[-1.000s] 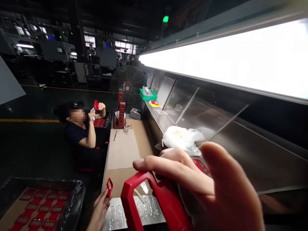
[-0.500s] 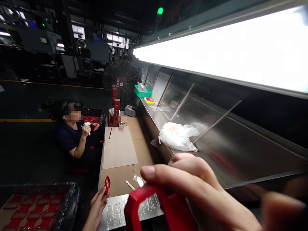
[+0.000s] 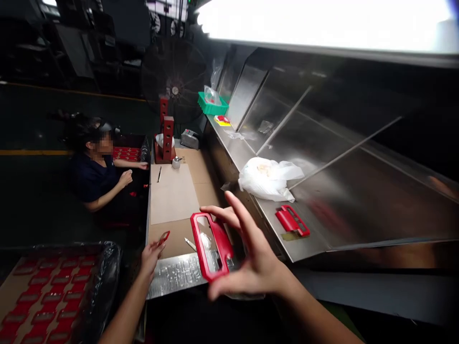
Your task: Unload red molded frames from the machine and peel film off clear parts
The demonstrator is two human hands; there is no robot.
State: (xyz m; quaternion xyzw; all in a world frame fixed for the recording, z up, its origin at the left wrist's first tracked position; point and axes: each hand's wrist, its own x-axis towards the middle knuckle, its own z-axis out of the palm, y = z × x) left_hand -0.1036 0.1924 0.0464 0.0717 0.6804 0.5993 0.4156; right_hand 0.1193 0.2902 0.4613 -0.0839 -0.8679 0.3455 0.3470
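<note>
My right hand (image 3: 256,258) grips a red plastic frame (image 3: 223,241) with a rectangular opening by its ends, thumb below and fingers above. The frame is held up over the near end of the bench, tilted toward me. Lower left, my left hand (image 3: 152,258) pinches a smaller red piece (image 3: 165,237) at its fingertips; its exact shape is hard to make out. Between the hands, a pale pen-like tool (image 3: 190,244) lies on the cardboard. Crumpled clear plastic shows through the frame's opening. Another red part (image 3: 292,220) rests on the metal shelf at right.
A co-worker (image 3: 93,172) sits left of the bench (image 3: 172,196). At lower left stands a black-lined box (image 3: 109,260) with several red frames. The shelf bears a white plastic bag (image 3: 265,179) and a green basket (image 3: 212,103). A red stand (image 3: 168,138) and a fan (image 3: 175,67) are farther back.
The view has tilted down. My right hand and its red frame have moved away from the camera, and the fingers have shifted to the frame's ends. The co-worker's hands have moved apart and lowered.
</note>
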